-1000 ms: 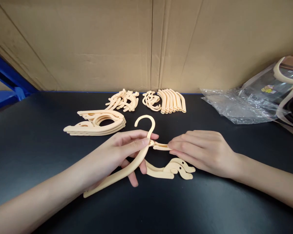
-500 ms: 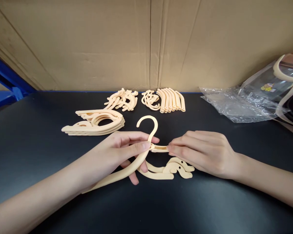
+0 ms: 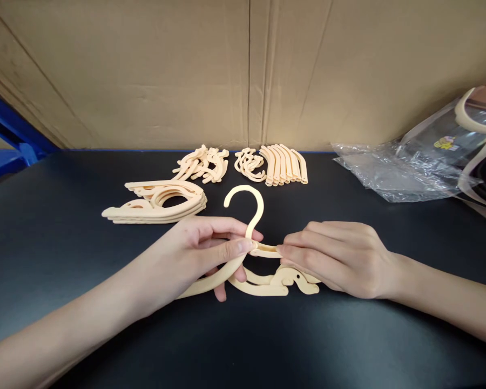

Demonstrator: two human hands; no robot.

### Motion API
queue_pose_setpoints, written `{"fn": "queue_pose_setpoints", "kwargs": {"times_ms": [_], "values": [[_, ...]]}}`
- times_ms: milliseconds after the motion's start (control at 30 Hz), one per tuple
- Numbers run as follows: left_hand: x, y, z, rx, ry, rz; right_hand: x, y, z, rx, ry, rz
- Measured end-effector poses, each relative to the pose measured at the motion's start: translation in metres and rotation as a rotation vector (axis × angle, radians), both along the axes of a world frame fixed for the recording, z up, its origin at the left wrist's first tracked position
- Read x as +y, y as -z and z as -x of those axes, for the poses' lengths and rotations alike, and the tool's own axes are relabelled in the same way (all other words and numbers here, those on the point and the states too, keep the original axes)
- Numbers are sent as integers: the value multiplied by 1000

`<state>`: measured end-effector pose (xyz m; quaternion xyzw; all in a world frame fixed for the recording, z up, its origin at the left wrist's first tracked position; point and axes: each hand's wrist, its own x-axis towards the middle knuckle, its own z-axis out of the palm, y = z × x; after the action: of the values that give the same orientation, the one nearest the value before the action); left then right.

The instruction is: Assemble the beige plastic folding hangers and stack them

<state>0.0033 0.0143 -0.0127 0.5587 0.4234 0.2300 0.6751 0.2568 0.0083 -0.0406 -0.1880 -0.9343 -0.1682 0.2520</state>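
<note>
Over a black table (image 3: 65,259), my left hand (image 3: 194,256) is closed around a cream plastic hanger (image 3: 245,205), pinching it just below its upright hook; the hanger's long arm runs down under my palm. My right hand (image 3: 336,256) is closed on a short cream arm piece (image 3: 265,250) whose end meets the hanger at the hook's base. Below both hands, two flat cream hanger parts (image 3: 275,282) lie on the table.
A stack of folded cream hangers (image 3: 157,202) lies left of centre. Further back are a pile of curved parts (image 3: 202,165) and a row of arm pieces (image 3: 283,165). Crumpled clear plastic bags (image 3: 409,170) lie at the right. A cardboard wall (image 3: 243,70) stands behind.
The hanger has tilted more upright, its hook rising and its long arm drawing in under my left hand. My right hand has stayed on the short piece at the joint.
</note>
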Motion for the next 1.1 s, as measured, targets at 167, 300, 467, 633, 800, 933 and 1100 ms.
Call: {"fn": "queue_pose_setpoints", "kwargs": {"times_ms": [167, 300, 467, 633, 800, 933, 1100], "values": [[-1, 1, -1, 51, -9, -80, 0, 1, 0, 24, -13, 54], [-1, 2, -1, 136, -27, -163, 1, 1, 1, 30, -11, 132], [-1, 5, 0, 230, -16, -324, 2, 1, 3, 106, -23, 287], [-2, 7, 1, 368, -10, -443, 3, 2, 5, 149, -27, 474], [0, 7, 2, 410, 22, -530, 3, 3, 4, 166, -36, 534], [0, 5, 3, 418, 94, -582, 4, 3, 3, 167, -42, 517], [-10, 0, -1, 547, 136, -920, 7, 4, 3, 180, -45, 424]]}}
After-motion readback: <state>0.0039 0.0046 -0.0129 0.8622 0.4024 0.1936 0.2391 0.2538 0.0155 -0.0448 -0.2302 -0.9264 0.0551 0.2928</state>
